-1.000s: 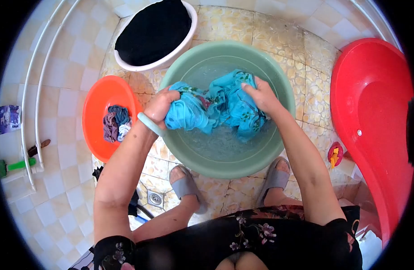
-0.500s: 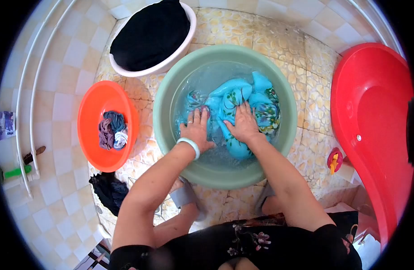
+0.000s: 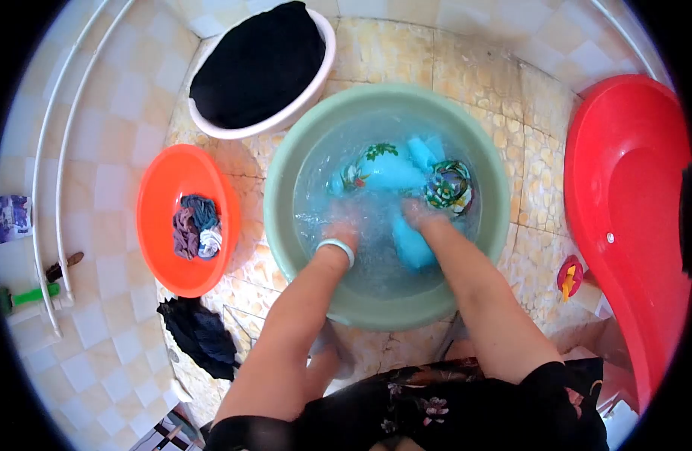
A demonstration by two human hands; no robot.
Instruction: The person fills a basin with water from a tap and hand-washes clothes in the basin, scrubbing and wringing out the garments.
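Observation:
A large green basin (image 3: pixel 387 316) of water holds a turquoise cloth with a floral pattern (image 3: pixel 395 171), bunched up and partly under the surface. My left hand (image 3: pixel 341 225), with a pale bangle (image 3: pixel 337 248) at its wrist, is down in the water at the cloth's near left side. Its fingers are under water and blurred. My right hand (image 3: pixel 423 213) reaches into the water against the middle of the cloth. Water and cloth hide its fingers too, so I cannot make out whether either hand grips the fabric.
An orange basin (image 3: pixel 162 225) with several small garments (image 3: pixel 198 218) stands at left. Behind it, a pale pink basin (image 3: pixel 327 71) holds black cloth (image 3: pixel 259 68). Dark clothing (image 3: pixel 199 338) lies on the tiled floor. A large red tub (image 3: pixel 639 195) is at right, beside a small pink-and-yellow object (image 3: pixel 568 278).
Both hands have gone from lying spread on the cloth to being under water. The cloth has sunk and shifted, and the water is churned. The view has moved slightly.

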